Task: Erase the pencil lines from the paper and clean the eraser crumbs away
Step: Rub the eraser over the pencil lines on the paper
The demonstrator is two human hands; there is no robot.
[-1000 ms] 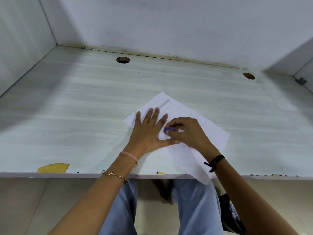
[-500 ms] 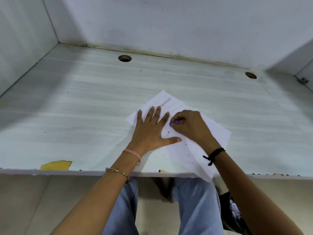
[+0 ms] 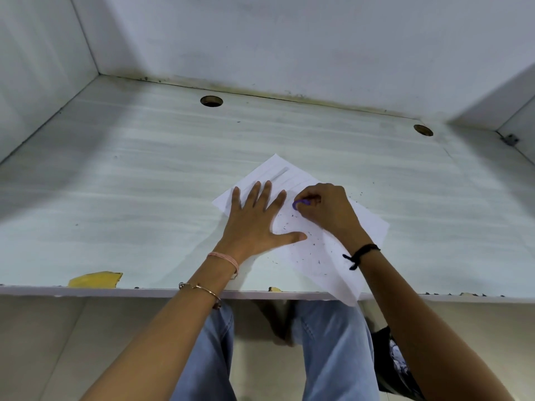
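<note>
Pressed the paper (image 3: 333, 264) flat to the desk (image 3: 144, 183) with the left hand (image 3: 254, 221), fingers straight and spread, thumb out toward the right hand (image 3: 328, 211). Pinched the eraser (image 3: 301, 202) in the curled right fingers, tip down on the paper just beyond the left thumb and beside the left forefinger. Found grey lines (image 3: 278, 173) past the left fingertips, not yet rubbed out. Found dark crumbs (image 3: 318, 261) between the hands and nearer than the left thumb, a few on the bare desk beyond the right hand. Noted the near corner of the paper overhanging the desk edge below the right wrist.

Judged the paper light, thin and limp: liable to slide, buckle or tear under a hard stroke unless pinned close to the rubbing point. Rated a flat palm hold just beside the eraser above any edge pinch. Judged the eraser small and grippy: best taken low, near the working end, between thumb and fingertips. Judged the crumbs loose and near weightless: fit for brushing off with the side of a hand, likely to smear if pressed.
</note>
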